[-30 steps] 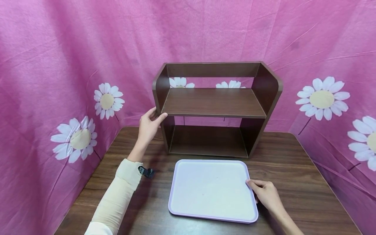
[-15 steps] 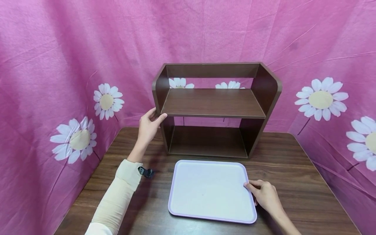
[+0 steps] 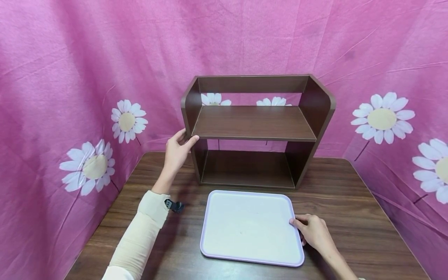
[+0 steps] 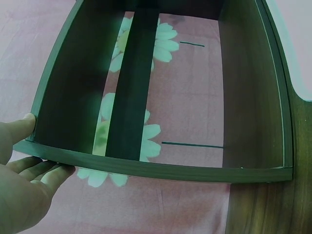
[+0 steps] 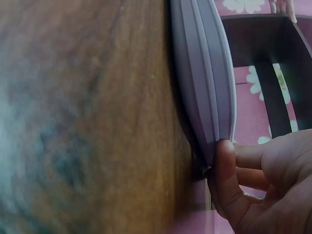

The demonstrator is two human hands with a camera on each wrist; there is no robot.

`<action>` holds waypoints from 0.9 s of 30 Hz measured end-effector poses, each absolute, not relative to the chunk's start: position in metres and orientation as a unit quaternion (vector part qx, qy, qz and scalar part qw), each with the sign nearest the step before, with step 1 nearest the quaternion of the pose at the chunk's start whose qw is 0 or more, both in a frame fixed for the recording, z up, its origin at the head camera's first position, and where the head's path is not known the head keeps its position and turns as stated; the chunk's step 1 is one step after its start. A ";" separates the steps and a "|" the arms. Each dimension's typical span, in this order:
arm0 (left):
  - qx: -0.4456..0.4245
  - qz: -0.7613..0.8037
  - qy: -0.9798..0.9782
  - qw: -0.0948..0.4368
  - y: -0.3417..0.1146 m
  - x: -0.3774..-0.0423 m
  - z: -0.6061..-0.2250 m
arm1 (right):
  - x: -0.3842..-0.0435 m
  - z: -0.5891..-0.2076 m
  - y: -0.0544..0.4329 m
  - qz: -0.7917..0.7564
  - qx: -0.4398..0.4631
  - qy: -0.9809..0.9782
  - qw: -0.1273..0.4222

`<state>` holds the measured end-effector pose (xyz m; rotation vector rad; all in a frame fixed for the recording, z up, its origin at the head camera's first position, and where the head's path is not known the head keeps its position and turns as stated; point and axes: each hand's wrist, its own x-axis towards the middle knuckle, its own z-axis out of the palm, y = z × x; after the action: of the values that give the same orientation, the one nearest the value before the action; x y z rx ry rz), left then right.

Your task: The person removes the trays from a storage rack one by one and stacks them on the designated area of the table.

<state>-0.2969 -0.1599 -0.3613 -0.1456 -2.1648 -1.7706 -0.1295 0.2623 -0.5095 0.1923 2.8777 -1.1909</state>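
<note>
A dark brown two-tier desktop shelf (image 3: 253,122) stands upright on the table, its tiers bare. My left hand (image 3: 177,149) grips its left side panel, thumb at the front of the middle board and fingers round the outside. In the left wrist view the thumb and fingers of that hand (image 4: 27,190) straddle the panel's edge. In front of the shelf lies a white rectangular tray (image 3: 250,227) with a lilac rim. My right hand (image 3: 315,233) pinches its right rim, thumb on top, fingers underneath. Close up in the right wrist view, the tray's side (image 5: 202,73) shows ridged, layered edges.
The wood-grain table (image 3: 350,202) ends at rounded back corners. A pink curtain (image 3: 245,35) with daisy prints hangs behind and along both sides. A black strap (image 3: 174,205) sits on the left wrist over a cream sleeve (image 3: 140,237).
My right hand has shifted slightly left, and the tray's right side has moved slightly left with it. The left hand keeps its place on the shelf.
</note>
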 end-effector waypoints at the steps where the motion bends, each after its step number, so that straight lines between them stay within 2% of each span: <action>1: -0.051 -0.623 -0.762 0.170 -0.160 -0.297 -0.362 | -0.130 -0.509 0.262 -0.382 0.063 0.922 0.013; 17: -0.060 -0.629 -0.754 0.180 -0.158 -0.296 -0.364 | -0.132 -0.511 0.265 -0.399 0.064 0.914 0.035; 23: -0.045 -0.625 -0.753 0.202 -0.161 -0.289 -0.373 | -0.134 -0.507 0.270 -0.411 0.063 0.908 0.051; 27: -0.040 -0.618 -0.753 0.222 -0.168 -0.285 -0.384 | -0.138 -0.500 0.279 -0.406 0.055 0.912 0.032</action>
<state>-0.2854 -0.1683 -0.3837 -0.1091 -2.0815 -1.7061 -0.1379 0.2794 -0.4997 0.1679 2.8072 -1.2486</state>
